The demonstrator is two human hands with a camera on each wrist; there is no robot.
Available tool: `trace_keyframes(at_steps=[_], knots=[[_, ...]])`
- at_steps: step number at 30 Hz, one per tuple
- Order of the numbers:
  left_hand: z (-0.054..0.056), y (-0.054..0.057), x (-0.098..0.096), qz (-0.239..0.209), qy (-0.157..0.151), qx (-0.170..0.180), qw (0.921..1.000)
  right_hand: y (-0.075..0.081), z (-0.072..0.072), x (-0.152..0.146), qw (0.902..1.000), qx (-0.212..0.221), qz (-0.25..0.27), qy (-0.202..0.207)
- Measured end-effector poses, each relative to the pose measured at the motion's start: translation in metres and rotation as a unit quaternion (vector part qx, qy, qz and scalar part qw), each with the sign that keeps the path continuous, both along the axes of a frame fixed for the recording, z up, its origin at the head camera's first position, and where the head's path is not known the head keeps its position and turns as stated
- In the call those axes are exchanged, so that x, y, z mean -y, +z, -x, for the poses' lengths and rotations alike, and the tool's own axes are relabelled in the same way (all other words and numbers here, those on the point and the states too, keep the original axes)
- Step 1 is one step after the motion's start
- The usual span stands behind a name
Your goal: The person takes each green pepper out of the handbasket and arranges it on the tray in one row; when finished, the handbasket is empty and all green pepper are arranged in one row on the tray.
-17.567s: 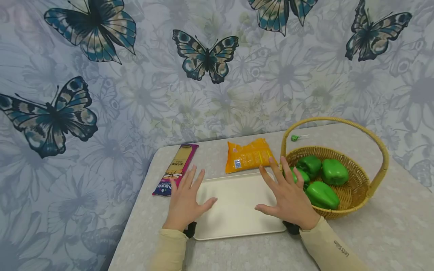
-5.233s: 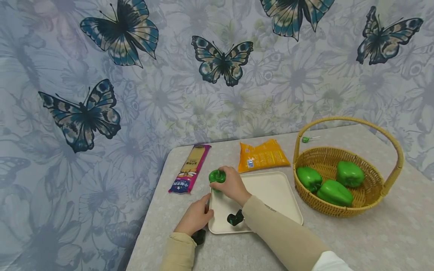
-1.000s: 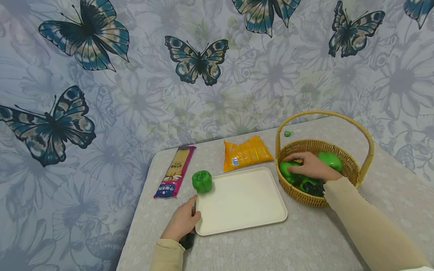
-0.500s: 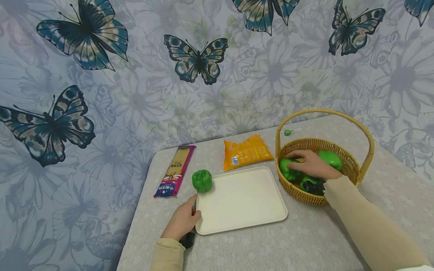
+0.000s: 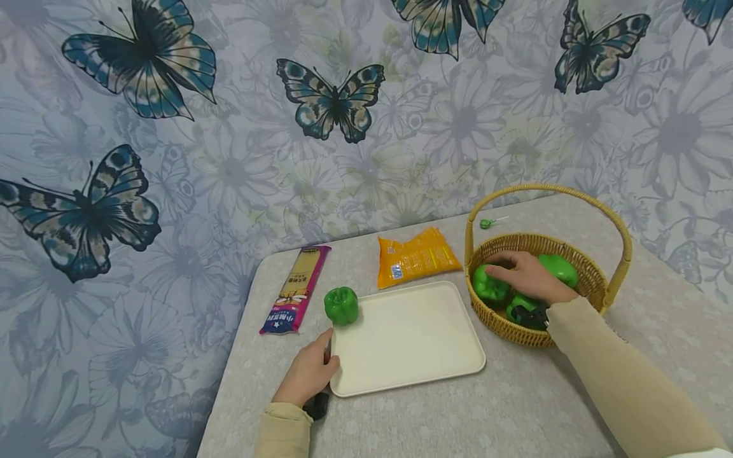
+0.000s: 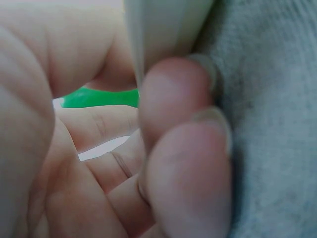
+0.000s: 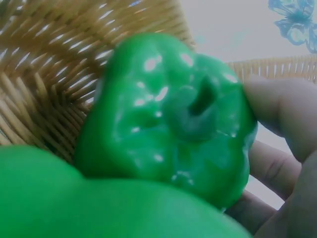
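At the tray's near-left edge my left hand (image 5: pixel 305 372) pinches the rim of the cream tray (image 5: pixel 408 343); close up in the left wrist view, fingertips (image 6: pixel 190 173) curl against the tray's wall (image 6: pixel 166 29). One green bell pepper (image 5: pixel 341 306) stands on the tray's far-left corner. Inside the wicker basket (image 5: pixel 535 340) my right hand (image 5: pixel 529 277) grips another bell pepper (image 5: pixel 488 289), its stem (image 7: pixel 203 96) facing the right wrist camera. Thumb and fingers lie along one side of it. Two more bell peppers sit beside it, one at the back (image 5: pixel 558 270) and one partly hidden in front (image 5: pixel 518 305).
A tall arched handle (image 5: pixel 550 187) spans the basket. Behind the tray lies an orange packet (image 5: pixel 418 257), and left of it a long purple-edged noodle packet (image 5: pixel 294 289). A small green lollipop (image 5: pixel 487 224) lies behind the basket. A butterfly-patterned wall closes off the back.
About five seconds ago my right hand was setting a bell pepper at the tray's far-left corner. It has since moved into the basket, where the gripped pepper has turned slightly. My left hand stays put.
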State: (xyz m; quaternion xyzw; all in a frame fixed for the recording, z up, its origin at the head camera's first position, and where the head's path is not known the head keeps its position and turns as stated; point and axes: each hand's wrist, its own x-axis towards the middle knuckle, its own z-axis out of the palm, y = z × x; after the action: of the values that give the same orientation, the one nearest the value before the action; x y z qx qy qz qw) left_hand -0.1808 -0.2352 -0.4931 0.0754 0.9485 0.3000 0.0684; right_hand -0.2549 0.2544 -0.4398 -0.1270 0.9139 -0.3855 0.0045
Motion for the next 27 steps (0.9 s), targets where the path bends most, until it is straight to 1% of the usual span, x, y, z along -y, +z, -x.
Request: trace_keyframes(at_steps=[3,7,13,16,22,27], knots=[[0.0003,-0.0002,-0.0001,0.0,0.0,-0.001,1.0,0.0005,0.0009,-0.0001,1.0,0.006,-0.002,-0.007],[0.0,0.0001,-0.0003,0.002,0.001,-0.002,1.0,0.0015,0.0006,-0.0002,0.9999,0.016,0.003,-0.004],[-0.0012,-0.0002,-0.0007,0.003,0.0,-0.01,0.9999,0.0007,0.0,-0.0014,0.9989,0.04,0.026,-0.003],[-0.0014,0.0003,-0.0008,0.002,0.001,-0.01,1.0,-0.0004,0.0005,-0.0016,0.9984,0.045,0.034,-0.005],[-0.0007,0.0005,-0.0008,0.006,0.006,-0.008,0.9999,-0.0014,0.0002,-0.0003,0.9975,0.036,0.057,-0.019],[-0.0007,0.0,-0.0005,0.006,0.004,-0.011,0.9999,-0.0015,-0.0002,-0.0005,0.9957,0.018,0.083,-0.037]])
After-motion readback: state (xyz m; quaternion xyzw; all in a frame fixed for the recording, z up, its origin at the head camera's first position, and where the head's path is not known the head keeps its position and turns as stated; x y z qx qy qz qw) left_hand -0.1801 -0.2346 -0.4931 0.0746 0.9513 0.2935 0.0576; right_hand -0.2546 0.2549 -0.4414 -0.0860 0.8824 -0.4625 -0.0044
